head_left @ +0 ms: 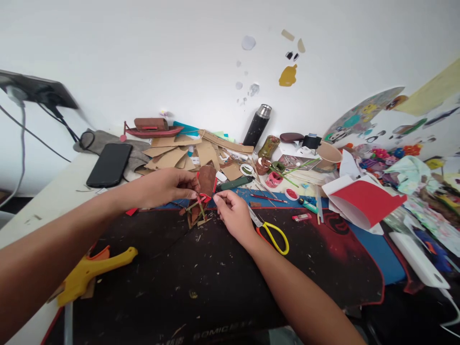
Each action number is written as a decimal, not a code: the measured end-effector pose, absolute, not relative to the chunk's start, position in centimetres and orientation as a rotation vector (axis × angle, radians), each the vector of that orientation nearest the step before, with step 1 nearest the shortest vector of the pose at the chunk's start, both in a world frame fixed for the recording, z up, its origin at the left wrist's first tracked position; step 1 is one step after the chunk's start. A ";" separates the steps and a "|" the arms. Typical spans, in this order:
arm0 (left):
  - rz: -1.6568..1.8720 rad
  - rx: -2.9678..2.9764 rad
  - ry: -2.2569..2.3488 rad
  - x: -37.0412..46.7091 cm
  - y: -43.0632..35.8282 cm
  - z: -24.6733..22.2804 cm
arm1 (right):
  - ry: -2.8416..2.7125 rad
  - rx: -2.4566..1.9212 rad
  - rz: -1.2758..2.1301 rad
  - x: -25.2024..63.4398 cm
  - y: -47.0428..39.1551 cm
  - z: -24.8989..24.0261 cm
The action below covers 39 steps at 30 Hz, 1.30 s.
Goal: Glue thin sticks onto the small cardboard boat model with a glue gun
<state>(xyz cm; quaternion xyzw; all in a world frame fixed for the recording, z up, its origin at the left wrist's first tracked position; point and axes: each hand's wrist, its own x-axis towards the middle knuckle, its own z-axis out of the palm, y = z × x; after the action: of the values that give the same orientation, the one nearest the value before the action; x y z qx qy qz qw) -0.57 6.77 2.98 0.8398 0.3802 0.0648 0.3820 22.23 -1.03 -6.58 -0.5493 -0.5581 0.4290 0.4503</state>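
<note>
A small curved brown piece with red edging (207, 179) stands between my two hands, above a heap of brown scraps and thin green sticks (197, 214). My left hand (170, 185) is closed in a pinch at the piece's left lower edge. Fingers and thumb of my right hand (233, 212) are pressed together beside its right red edge; whatever they hold is too small to tell. Scissors with yellow and orange handles (276, 238) lie on the black mat, partly behind my right hand. A dark green tool (235, 183) lies just behind that hand.
A yellow hot glue gun (84, 278) rests at the left front. Behind are a phone (109, 165), a model boat (153, 128), cardboard scraps (172, 155) and a leaning black flask (257, 125). Red paper (366, 199) and a white power strip (419, 258) lie right.
</note>
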 end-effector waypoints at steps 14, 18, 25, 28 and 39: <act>0.426 2.036 1.213 -2.9 7.8 2.7 | -1.444 -1.379 1.013 22.4 -1.5 -6.5; 0.406 2.095 1.247 -2.4 8.4 1.4 | -1.469 -1.407 0.973 22.7 -1.3 -6.2; 0.366 2.086 1.314 -1.9 9.6 -0.9 | -1.735 -1.545 0.822 23.1 -0.9 -5.3; 0.324 2.034 1.312 -1.7 9.1 -0.7 | -1.808 -1.601 0.785 22.9 -0.6 -5.0; 0.241 1.977 1.334 -0.6 7.2 0.4 | -1.807 -1.588 0.834 22.9 0.3 -5.4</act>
<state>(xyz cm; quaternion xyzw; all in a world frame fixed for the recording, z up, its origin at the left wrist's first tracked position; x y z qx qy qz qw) -0.60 7.18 0.39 0.7682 0.5183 0.0938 0.3639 22.93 0.29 -5.41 -0.5963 -0.6785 0.3130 0.2934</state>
